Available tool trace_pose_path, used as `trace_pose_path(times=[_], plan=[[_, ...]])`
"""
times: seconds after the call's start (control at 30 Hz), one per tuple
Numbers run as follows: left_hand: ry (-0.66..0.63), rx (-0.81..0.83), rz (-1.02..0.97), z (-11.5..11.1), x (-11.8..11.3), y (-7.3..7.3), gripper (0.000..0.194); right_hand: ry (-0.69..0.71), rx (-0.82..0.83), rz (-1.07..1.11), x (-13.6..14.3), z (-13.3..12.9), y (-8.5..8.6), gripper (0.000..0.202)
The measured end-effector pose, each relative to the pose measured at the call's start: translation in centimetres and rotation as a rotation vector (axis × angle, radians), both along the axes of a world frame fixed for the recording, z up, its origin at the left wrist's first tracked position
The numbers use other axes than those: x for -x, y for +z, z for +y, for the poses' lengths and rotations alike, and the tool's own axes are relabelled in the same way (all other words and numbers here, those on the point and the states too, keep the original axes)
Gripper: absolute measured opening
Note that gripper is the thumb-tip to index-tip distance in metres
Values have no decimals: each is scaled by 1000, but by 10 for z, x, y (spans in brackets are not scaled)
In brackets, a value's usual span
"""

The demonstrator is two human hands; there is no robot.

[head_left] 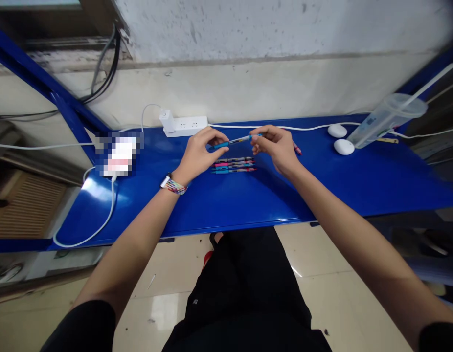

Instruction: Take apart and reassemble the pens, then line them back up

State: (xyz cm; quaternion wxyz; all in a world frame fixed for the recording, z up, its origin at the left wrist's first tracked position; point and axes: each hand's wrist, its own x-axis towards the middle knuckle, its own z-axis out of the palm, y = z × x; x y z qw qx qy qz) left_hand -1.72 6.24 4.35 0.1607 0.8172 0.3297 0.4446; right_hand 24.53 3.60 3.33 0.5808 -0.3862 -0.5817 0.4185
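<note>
A blue pen (234, 141) is held level above the shelf between both hands. My left hand (202, 150) pinches its blue grip end between thumb and fingers. At the other end, my right hand (274, 146) is closed on the pen's blue tip with thumb and forefinger. Just below, several pens (234, 165) with pink, blue and dark grips lie side by side in a row on the blue shelf (219, 205). A red pen end (297, 149) shows beyond my right hand, its other part hidden by the fingers.
A white power strip (192, 125) with a plugged-in charger stands by the wall. To the left lies a blurred-out phone-like object (120, 155) with a white cable. Two white rounded objects (344, 146) and a tilted clear plastic container (386, 122) are at the right.
</note>
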Motion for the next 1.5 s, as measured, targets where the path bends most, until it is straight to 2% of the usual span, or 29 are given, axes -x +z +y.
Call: trace_pose_path(times=[0.2, 0.37, 0.57, 0.67, 0.8, 0.87, 0.93, 1.03, 1.07, 1.13, 1.2, 1.23, 1.3, 1.37, 1.4, 1.5], plan=[[67, 14, -48, 23, 2, 1, 15, 3, 100, 54, 3, 33, 9, 25], [61, 64, -83, 30, 3, -8, 14, 11, 172, 124, 0, 41, 0, 22], [12, 283, -200, 32, 5, -21, 14, 6, 197, 116, -1, 39, -12, 22], [3, 345, -231, 33, 4, -23, 26, -5, 166, 117, 2, 40, -14, 26], [71, 356, -233, 35, 2, -28, 63, 36, 131, 112, 3, 41, -17, 32], [114, 373, -236, 37, 2, -30, 72, 56, 137, 108, 2, 41, -19, 35], [125, 384, -240, 38, 3, -32, 67, 68, 150, 111, 1, 42, -21, 37], [74, 360, -258, 40, 4, -33, 30, 68, 169, 128, -1, 44, -24, 39], [58, 348, -260, 40, 5, -33, 27, 65, 173, 134, -1, 44, -25, 39], [61, 347, -239, 40, 6, -33, 28, 68, 184, 142, -2, 46, -26, 40], [83, 370, -225, 40, 7, -34, 46, 77, 196, 143, -3, 47, -27, 40], [83, 383, -233, 40, 7, -34, 46, 80, 200, 143, -3, 47, -27, 40], [58, 393, -275, 40, 8, -34, 28, 76, 199, 150, -4, 48, -27, 38], [31, 392, -283, 41, 9, -35, 26, 72, 187, 167, -5, 48, -27, 37], [40, 395, -271, 41, 10, -36, 28, 79, 182, 173, -6, 48, -27, 38], [126, 409, -238, 44, 13, -39, 71, 110, 186, 160, -7, 49, -26, 38]])
